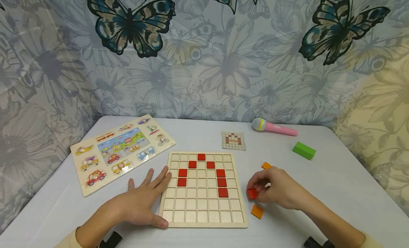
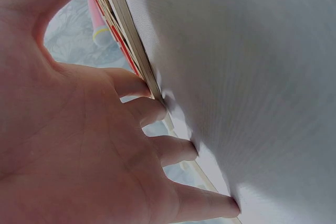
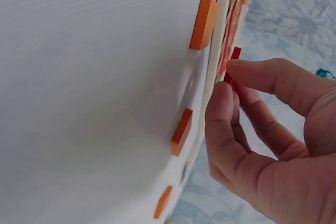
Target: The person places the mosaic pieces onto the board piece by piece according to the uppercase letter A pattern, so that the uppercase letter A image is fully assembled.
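Observation:
A wooden grid board point(image 1: 202, 225) lies on the white table with several red square tiles set in its cells, forming a peaked outline. My left hand point(image 1: 143, 201) rests along the board's left edge, fingers spread and straight; in the left wrist view the fingertips point(image 2: 181, 150) touch the board's side. To the right of the board, my right hand point(image 1: 279, 189) pinches a red tile point(image 1: 252, 194) between thumb and fingers, above the table. An orange tile point(image 1: 257, 211) lies below that hand, and another orange tile point(image 1: 266, 165) above it. Three orange tiles show in the right wrist view.
Behind the board lies a small pattern card point(image 1: 233, 140). A pink toy microphone point(image 1: 278, 128) and a green block point(image 1: 304, 150) stand at the back right. On the left is a vehicle picture puzzle point(image 1: 123, 148). A butterfly-patterned cloth point(image 1: 204, 81) hangs behind the table.

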Available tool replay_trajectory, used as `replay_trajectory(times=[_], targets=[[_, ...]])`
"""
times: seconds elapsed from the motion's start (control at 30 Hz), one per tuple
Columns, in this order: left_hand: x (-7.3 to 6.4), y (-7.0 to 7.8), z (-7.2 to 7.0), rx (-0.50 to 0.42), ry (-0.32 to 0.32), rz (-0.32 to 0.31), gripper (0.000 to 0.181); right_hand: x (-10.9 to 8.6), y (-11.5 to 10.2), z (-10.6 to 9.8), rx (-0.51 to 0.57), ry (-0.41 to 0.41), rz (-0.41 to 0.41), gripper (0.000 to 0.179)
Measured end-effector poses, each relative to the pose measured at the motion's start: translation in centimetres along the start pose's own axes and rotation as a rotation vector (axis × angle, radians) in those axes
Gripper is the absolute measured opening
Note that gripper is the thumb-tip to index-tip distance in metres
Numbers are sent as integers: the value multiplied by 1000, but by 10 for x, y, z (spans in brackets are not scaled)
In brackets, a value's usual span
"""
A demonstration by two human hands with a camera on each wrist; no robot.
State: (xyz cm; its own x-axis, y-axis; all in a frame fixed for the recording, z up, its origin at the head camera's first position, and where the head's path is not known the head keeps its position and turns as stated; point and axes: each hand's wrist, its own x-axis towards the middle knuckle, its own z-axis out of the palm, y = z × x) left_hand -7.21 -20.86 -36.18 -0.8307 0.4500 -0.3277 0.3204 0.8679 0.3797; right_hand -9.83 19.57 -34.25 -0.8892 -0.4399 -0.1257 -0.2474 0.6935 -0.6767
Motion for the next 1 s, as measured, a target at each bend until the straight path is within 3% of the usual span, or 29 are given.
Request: replay_trajectory(times=[0.17,0.5,1.0], targets=[[1,0,0,-1,2,-3,134,5,-6,3,5,-9,5,26],[0,2,-1,0,2,-8,133,18,-14,9,63,-34,-70,23],[1,1,0,6,4,-7,133,35,-25,17,140,-70,-43,28]])
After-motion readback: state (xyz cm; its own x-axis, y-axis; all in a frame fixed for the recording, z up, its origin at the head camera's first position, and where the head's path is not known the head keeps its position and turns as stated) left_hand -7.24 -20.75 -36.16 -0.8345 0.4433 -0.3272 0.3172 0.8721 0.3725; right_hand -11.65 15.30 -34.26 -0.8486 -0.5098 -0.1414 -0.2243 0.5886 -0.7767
